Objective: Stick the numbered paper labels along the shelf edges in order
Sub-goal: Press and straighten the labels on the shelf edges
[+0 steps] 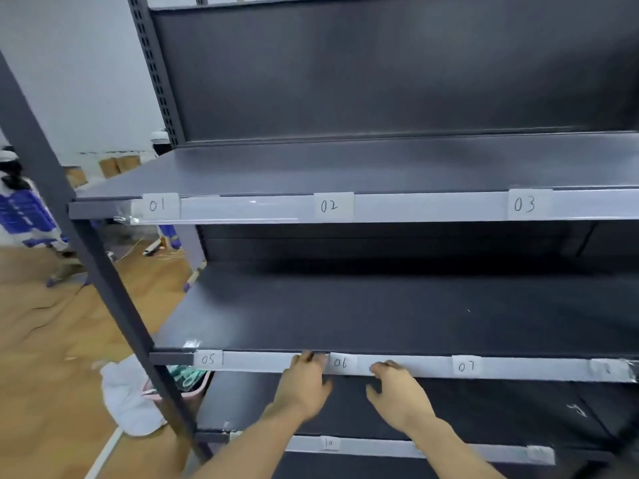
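A dark grey metal shelf rack fills the view. Its top shelf edge carries paper labels 01, 02 and 03. The middle shelf edge bears 05, 06, 07 and a blurred label at the far right. My left hand touches the strip just left of label 06 with its fingertips. My right hand has its fingertips on the strip just right of 06. Neither hand holds a loose label. The lowest edge shows label 10.
A slanted rack upright crosses the left side. Behind it on the wooden floor lie a white cloth and a pink basket. A person in blue and white stands at far left near cardboard boxes.
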